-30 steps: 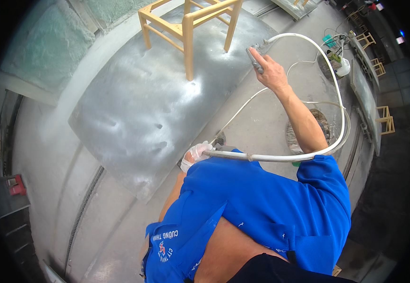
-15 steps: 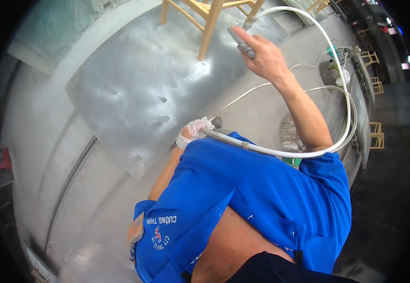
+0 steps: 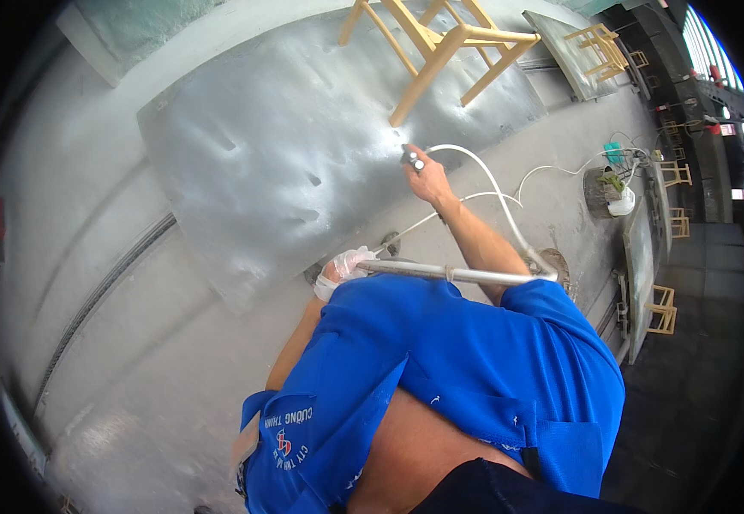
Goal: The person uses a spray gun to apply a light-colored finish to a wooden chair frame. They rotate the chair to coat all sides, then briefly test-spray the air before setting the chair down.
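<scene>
My right hand (image 3: 429, 180) is closed round a small grey spray gun (image 3: 413, 158), held out over the near edge of the metal sheet (image 3: 260, 111). A white hose (image 3: 483, 171) curves from the gun back toward my body. My left hand (image 3: 346, 267), in a thin clear plastic glove, is wrapped round the hoses (image 3: 423, 270), which run bundled across my waist. A pale wooden chair frame (image 3: 432, 64) rests on the metal sheet beyond the gun, its top cut off by the picture's edge. The gun and the chair do not touch.
A round pot (image 3: 599, 193) with hoses and a white container (image 3: 622, 203) stands on the floor at right. More wooden frames (image 3: 596, 53) sit on metal-topped platforms farther right. A dark floor groove (image 3: 102, 295) runs along the left.
My right hand has moved down and left with the spray gun, lowering the hose's high loop. The view has shifted, showing more of the chair frame. My left hand keeps its grip.
</scene>
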Demonstrator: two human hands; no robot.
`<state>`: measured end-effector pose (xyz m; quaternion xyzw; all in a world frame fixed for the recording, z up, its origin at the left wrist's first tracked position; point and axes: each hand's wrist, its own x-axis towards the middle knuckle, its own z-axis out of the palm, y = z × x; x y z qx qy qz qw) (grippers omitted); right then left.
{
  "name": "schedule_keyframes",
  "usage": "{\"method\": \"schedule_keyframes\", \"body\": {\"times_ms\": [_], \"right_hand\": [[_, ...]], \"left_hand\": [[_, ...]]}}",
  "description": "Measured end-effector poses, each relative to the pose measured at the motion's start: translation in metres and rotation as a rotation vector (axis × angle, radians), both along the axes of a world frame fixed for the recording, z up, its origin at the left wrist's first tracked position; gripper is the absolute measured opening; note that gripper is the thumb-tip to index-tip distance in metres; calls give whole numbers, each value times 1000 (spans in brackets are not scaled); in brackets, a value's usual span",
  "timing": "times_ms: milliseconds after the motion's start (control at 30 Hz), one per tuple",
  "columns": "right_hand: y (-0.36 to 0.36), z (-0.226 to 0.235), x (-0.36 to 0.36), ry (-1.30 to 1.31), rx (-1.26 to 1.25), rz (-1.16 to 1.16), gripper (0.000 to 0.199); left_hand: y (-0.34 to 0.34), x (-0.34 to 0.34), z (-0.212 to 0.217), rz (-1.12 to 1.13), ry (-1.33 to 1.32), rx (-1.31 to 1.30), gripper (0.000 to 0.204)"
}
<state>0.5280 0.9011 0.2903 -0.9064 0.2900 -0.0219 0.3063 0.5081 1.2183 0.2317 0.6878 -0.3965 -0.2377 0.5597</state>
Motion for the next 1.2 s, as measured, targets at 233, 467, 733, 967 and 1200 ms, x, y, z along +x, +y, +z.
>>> {"method": "schedule_keyframes", "body": {"times_ms": [233, 467, 733, 967, 1200], "right_hand": [[11, 43, 40, -596, 2, -373, 55], [-3, 55, 146, -780, 55, -126, 54], [28, 68, 208, -868, 57, -113, 57], [61, 114, 150, -986, 74, -387, 58], [98, 93, 8, -698, 17, -495, 59]], "left_hand": [[12, 7, 6, -66, 98, 148, 11], [32, 16, 51, 12, 94, 411, 21], [57, 5, 22, 313, 349, 359, 19], [60, 19, 23, 308, 179, 265, 16], [38, 40, 4, -128, -78, -39, 20]]}}
